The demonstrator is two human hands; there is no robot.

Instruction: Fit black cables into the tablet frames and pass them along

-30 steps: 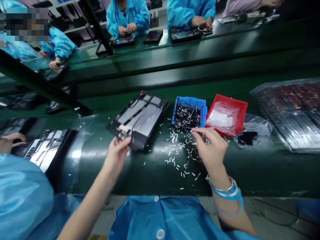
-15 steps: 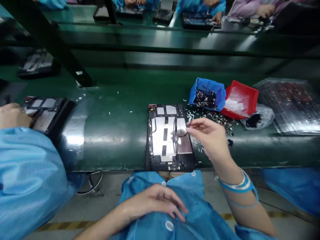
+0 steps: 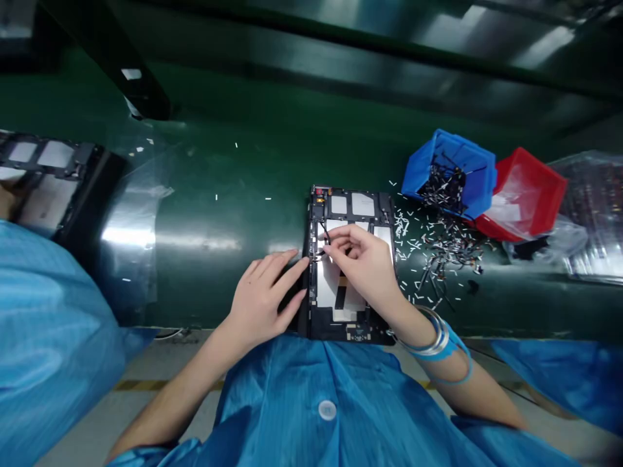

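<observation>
An opened tablet-like device lies on the bench in front of me, its inside showing silvery panels, black strips and small circuit boards. Over its upper left part, my right hand is closed in a pinch on a thin black cable. The lower end of that cable runs toward the device's left edge; its exact seating is too small to tell. My left hand lies flat with fingers apart, fingertips at the left edge of the device, holding nothing.
To the right stand a blue bin of black cables and a red bin with plastic bags. Loose cables and white scraps lie before them. Another opened device is at the left beside a co-worker's blue sleeve.
My left hand has risen from my lap to the device's left edge. My right hand has moved left across the device with the cable. The view has tilted down.
</observation>
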